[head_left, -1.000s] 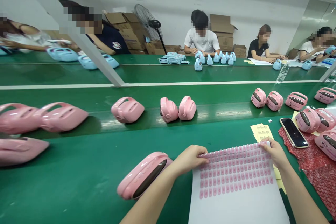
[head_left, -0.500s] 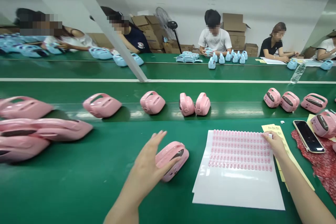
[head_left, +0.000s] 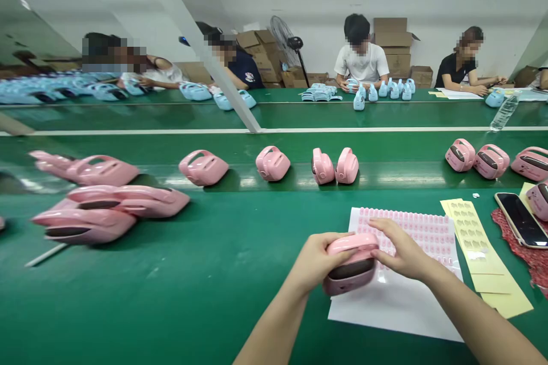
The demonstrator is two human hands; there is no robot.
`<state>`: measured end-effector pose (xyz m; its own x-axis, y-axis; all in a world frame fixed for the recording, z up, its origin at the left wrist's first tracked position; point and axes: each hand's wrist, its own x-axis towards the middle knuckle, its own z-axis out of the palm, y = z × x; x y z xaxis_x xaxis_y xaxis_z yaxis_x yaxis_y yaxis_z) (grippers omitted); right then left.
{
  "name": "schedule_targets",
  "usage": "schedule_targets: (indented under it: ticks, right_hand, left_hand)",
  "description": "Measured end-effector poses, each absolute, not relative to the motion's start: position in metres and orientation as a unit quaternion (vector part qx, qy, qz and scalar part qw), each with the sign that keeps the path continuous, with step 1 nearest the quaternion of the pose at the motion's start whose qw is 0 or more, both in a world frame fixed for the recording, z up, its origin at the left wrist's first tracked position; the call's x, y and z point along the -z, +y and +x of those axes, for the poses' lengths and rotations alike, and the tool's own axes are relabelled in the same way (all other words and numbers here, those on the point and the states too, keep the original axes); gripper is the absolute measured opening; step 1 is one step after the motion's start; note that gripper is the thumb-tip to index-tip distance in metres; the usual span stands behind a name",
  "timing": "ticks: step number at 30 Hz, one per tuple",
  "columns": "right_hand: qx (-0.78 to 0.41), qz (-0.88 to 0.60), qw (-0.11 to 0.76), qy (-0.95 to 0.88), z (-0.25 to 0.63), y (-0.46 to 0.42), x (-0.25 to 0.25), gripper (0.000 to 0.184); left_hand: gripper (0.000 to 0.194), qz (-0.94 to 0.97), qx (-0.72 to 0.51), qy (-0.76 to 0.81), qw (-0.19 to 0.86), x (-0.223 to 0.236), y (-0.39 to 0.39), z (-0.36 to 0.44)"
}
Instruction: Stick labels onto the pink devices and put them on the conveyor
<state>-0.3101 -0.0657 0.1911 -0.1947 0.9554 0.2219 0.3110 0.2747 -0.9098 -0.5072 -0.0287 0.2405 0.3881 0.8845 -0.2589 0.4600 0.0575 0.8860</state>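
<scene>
My left hand (head_left: 319,259) is closed around the left end of a pink plastic casing (head_left: 353,265) with a top handle and a dark oval window. It is held just above the near part of the sticker sheet. At the casing's right end is my right hand (head_left: 400,251), its thumb and fingers apart and curved toward it. The thumb seems to touch the casing; whether a sticker is on a fingertip cannot be made out. Below and behind lies a white sheet (head_left: 398,313) with rows of small pink oval stickers (head_left: 432,236), partly hidden by my hands.
Pink casings (head_left: 92,225) lie at the left, with others (head_left: 273,163) along the belt. To the right are yellow sticker sheets (head_left: 492,265), a phone (head_left: 522,219) and red cloth (head_left: 524,259). Across the table, several people sit with blue casings (head_left: 358,100) by a slanted post (head_left: 214,63).
My left hand has taken hold of the pink casing, lifted it and brought it right, over the sheet. My right hand has left the sheet's upper corner and come to the casing. The view has shifted left.
</scene>
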Motion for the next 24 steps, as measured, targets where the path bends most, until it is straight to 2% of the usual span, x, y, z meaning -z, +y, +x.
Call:
schedule_targets:
  ticks: [2, 4, 7, 9, 10, 13, 15, 17, 18, 20, 22, 24]
  right_hand:
    - [-0.429, -0.482, 0.457, -0.613, -0.314, -0.062, -0.192, 0.032]
    - [-0.498, -0.500, 0.494, -0.508, -0.313, -0.062, -0.191, 0.029]
    - [-0.608, -0.483, 0.526, -0.347, -0.315, -0.068, -0.188, 0.037]
    - [-0.644, -0.477, 0.524, -0.289, -0.316, -0.074, -0.184, 0.049]
    - [-0.643, -0.487, 0.517, -0.287, -0.315, -0.076, -0.182, 0.051]
    - [-0.537, -0.582, 0.477, -0.381, -0.293, -0.078, -0.171, 0.040]
    - [-0.363, -0.667, 0.454, -0.467, -0.265, -0.077, -0.163, 0.029]
    - [-0.175, -0.740, 0.430, -0.487, -0.233, -0.075, -0.155, 0.026]
    - [-0.118, -0.768, 0.409, -0.478, -0.218, -0.074, -0.151, 0.027]
    - [-0.072, -0.796, 0.359, -0.483, -0.196, -0.072, -0.143, 0.027]
    - [-0.076, -0.797, 0.325, -0.503, -0.186, -0.070, -0.137, 0.022]
    - [-0.074, -0.791, 0.329, -0.510, -0.186, -0.069, -0.135, 0.018]
  left_hand:
    - [0.038, 0.643, -0.204, 0.435, 0.596, -0.245, -0.028, -0.493]
    - [0.053, 0.620, -0.226, 0.313, 0.683, -0.239, -0.027, -0.485]
    - [0.093, 0.584, -0.286, 0.142, 0.746, -0.215, -0.031, -0.477]
    - [0.104, 0.581, -0.321, 0.120, 0.739, -0.193, -0.038, -0.470]
    - [0.102, 0.567, -0.345, 0.125, 0.737, -0.182, -0.042, -0.465]
    - [0.093, 0.467, -0.410, 0.175, 0.763, -0.150, -0.054, -0.451]
    - [0.078, 0.358, -0.396, 0.209, 0.819, -0.131, -0.060, -0.446]
    - [0.064, 0.274, -0.405, 0.230, 0.841, -0.115, -0.062, -0.446]
    - [0.059, 0.248, -0.414, 0.226, 0.846, -0.109, -0.061, -0.447]
    - [0.053, 0.222, -0.424, 0.183, 0.859, -0.099, -0.058, -0.450]
    - [0.052, 0.213, -0.410, 0.109, 0.880, -0.096, -0.056, -0.453]
    - [0.052, 0.200, -0.403, 0.046, 0.892, -0.097, -0.054, -0.454]
